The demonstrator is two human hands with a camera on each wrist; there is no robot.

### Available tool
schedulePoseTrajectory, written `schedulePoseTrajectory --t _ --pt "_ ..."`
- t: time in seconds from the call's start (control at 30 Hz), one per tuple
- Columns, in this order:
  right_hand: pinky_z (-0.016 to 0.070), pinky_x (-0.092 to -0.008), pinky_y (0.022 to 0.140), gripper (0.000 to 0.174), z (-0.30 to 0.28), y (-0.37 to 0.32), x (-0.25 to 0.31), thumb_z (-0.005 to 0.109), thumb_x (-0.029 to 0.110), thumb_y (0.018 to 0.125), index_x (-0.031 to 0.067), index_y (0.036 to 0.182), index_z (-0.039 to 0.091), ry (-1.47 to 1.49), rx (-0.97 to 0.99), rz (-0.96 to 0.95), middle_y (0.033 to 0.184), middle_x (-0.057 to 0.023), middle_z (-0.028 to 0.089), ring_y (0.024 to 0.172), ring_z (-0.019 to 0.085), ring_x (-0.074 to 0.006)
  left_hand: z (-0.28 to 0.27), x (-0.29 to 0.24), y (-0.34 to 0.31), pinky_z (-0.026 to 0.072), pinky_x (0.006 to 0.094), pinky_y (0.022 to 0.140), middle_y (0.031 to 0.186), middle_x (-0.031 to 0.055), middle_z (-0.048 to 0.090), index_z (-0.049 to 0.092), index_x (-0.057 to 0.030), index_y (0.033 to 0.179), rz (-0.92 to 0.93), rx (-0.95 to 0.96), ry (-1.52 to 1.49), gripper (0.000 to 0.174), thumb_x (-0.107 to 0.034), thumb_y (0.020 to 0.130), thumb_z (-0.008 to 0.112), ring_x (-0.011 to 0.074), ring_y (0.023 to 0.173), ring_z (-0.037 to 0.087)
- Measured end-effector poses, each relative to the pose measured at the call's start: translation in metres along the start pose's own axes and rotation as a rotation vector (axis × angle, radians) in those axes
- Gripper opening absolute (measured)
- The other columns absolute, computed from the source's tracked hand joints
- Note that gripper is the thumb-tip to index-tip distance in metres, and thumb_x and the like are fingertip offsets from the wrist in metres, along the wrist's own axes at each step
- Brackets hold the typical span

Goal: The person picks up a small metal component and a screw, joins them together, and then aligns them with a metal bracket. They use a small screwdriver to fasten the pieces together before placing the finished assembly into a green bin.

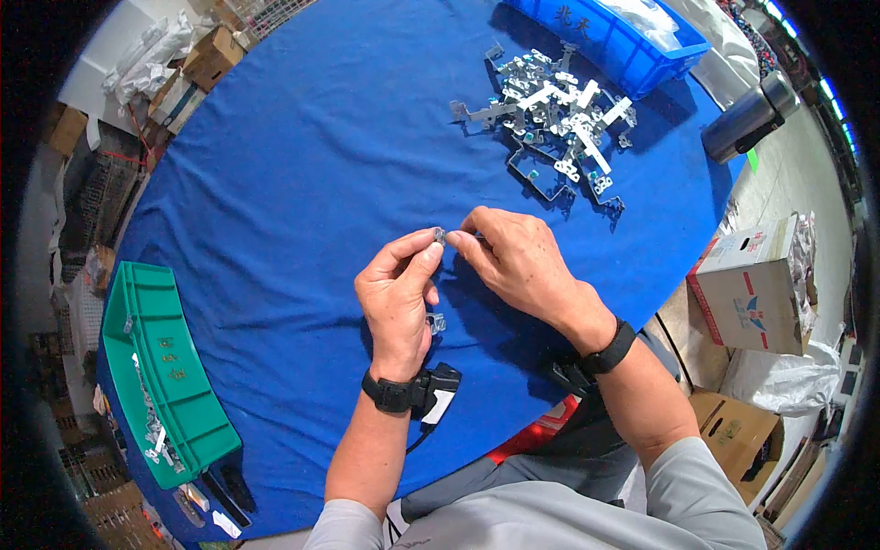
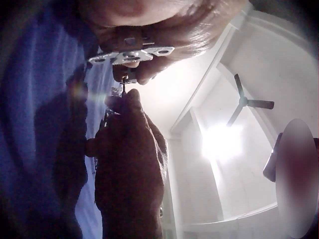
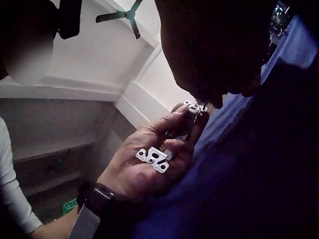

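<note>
The left hand (image 1: 396, 298) pinches one end of a small metal bracket (image 1: 440, 236) between thumb and index finger. In the right wrist view, a bracket plate with holes (image 3: 153, 158) lies against the left palm (image 3: 144, 172), partly under the curled lower fingers. The right hand (image 1: 524, 261) meets the left at the bracket, its thumb and index finger pinching something small there. In the left wrist view, a holed plate (image 2: 132, 56) shows below the left hand (image 2: 164, 30), and the right hand (image 2: 132, 164) reaches up to a thin metal piece; its shape is unclear.
A pile of metal brackets (image 1: 568, 115) lies on the blue cloth (image 1: 302, 137) beyond the hands. Behind it stands a blue crate (image 1: 587, 41), with a steel bottle (image 1: 747, 119) at right. A green bin (image 1: 197, 403) holding metal pieces sits at the left edge. Cartons (image 1: 752, 289) stand beside the table.
</note>
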State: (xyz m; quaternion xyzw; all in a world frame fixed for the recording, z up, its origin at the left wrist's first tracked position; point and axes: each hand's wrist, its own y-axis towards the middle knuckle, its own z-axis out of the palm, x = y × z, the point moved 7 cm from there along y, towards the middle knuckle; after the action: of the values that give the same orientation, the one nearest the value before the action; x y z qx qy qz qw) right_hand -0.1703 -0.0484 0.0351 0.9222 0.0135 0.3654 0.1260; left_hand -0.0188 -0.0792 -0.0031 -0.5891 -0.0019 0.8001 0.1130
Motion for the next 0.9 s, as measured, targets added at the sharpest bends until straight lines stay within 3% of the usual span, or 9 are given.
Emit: schedulePoseTrajectory --t 0.07,0.23,0.37,0.47,0.53,0.9 --pt "0.0493 -0.0490 0.060 0.024 0.0037 0.0000 -0.0037 0.062 0.022 0.092 0.0020 0.082 0.056 -0.047 0.060 0.050 0.076 -0.0184 0.063 0.070 0.063 -0.0398 -0.0003 -0.0001 -0.0001 0.0384 0.0177 0.042 0.082 0.0047 0.070 0.072 0.0006 0.101 0.002 -0.002 0.006 0.015 -0.002 0.086 0.072 0.0043 0.050 0.051" --pt "0.0489 -0.0493 0.059 0.026 -0.0033 -0.0003 0.0014 0.061 0.024 0.093 0.0023 0.081 0.057 0.071 -0.076 -0.042 0.075 -0.0188 0.062 0.069 0.063 -0.0401 0.0003 -0.0006 -0.0001 0.0384 0.0177 0.043 0.081 0.0039 0.069 0.072 0.0004 0.101 0.009 0.006 0.007 0.015 -0.002 0.086 0.072 0.0045 0.050 0.051" --pt "0.0488 -0.0495 0.060 0.023 -0.0034 -0.0009 -0.0007 0.062 0.023 0.093 0.0026 0.084 0.057 0.066 -0.064 -0.024 0.078 -0.0184 0.062 0.071 0.063 -0.0398 -0.0011 -0.0004 0.0005 0.0387 0.0177 0.043 0.080 0.0040 0.069 0.072 0.0004 0.101 0.011 -0.005 -0.008 0.015 -0.002 0.086 0.072 0.0046 0.051 0.051" --pt "0.0491 -0.0495 0.062 0.021 0.0034 -0.0004 -0.0049 0.062 0.022 0.092 0.0028 0.085 0.057 -0.055 0.061 0.037 0.081 -0.0175 0.063 0.074 0.063 -0.0390 0.0000 -0.0002 -0.0001 0.0391 0.0176 0.043 0.080 0.0037 0.068 0.072 0.0000 0.101 -0.007 -0.005 -0.006 0.015 -0.003 0.086 0.072 0.0045 0.051 0.051" --pt "0.0490 -0.0496 0.061 0.022 -0.0039 -0.0007 0.0013 0.062 0.023 0.092 0.0028 0.086 0.057 0.045 -0.061 -0.033 0.079 -0.0175 0.063 0.072 0.063 -0.0388 -0.0003 -0.0004 -0.0003 0.0390 0.0173 0.043 0.080 0.0036 0.068 0.072 -0.0004 0.101 0.009 -0.014 0.003 0.015 -0.003 0.086 0.073 0.0044 0.052 0.051" --pt "0.0487 -0.0494 0.061 0.021 -0.0027 -0.0015 -0.0014 0.064 0.023 0.091 0.0036 0.088 0.057 0.043 -0.047 0.001 0.081 -0.0178 0.062 0.073 0.063 -0.0389 -0.0005 -0.0003 0.0001 0.0383 0.0175 0.043 0.080 0.0034 0.069 0.072 -0.0005 0.101 0.006 -0.005 0.002 0.015 -0.003 0.086 0.073 0.0044 0.051 0.051"
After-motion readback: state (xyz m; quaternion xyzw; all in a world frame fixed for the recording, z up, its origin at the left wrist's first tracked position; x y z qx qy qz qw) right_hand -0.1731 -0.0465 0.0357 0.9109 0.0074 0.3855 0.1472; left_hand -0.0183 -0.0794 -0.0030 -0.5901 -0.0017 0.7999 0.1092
